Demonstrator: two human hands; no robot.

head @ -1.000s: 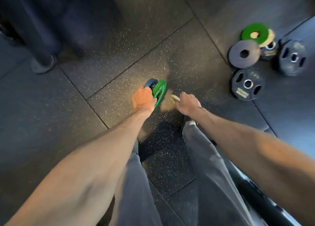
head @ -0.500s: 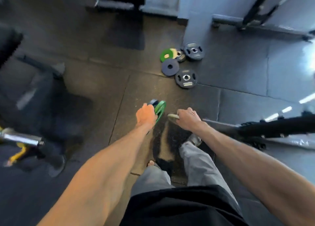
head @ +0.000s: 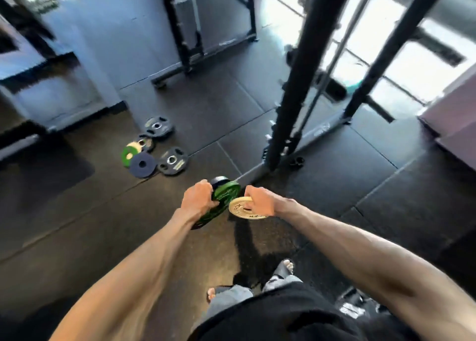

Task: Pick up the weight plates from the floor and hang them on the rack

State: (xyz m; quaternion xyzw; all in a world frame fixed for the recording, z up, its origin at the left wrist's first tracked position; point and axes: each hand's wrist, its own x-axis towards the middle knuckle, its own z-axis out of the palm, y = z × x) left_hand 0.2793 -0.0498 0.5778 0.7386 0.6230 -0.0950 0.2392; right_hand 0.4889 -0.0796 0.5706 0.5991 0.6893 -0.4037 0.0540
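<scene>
My left hand (head: pixel 197 199) grips a green weight plate (head: pixel 223 194) stacked against a dark blue one (head: pixel 218 181), both held on edge at waist height. My right hand (head: pixel 258 201) holds a small cream plate (head: pixel 240 206) lying nearly flat, fingers curled through its centre hole. Several plates stay on the floor at the left: a green one (head: pixel 128 155), a blue-grey one (head: pixel 143 164) and black grip plates (head: pixel 173 161). The black rack upright (head: pixel 291 96) rises just ahead and to the right of my hands.
The rack's base rail (head: pixel 257 172) runs along the rubber floor in front of me. A second black frame (head: pixel 185 39) stands farther back. A bench or platform (head: pixel 38 88) sits at the left, and a purple box (head: pixel 453 114) at the right.
The view has lifted and turned right, bringing the rack close in front. The floor plates have shifted to the left. Both hands keep their plates; the cream plate now lies flatter.
</scene>
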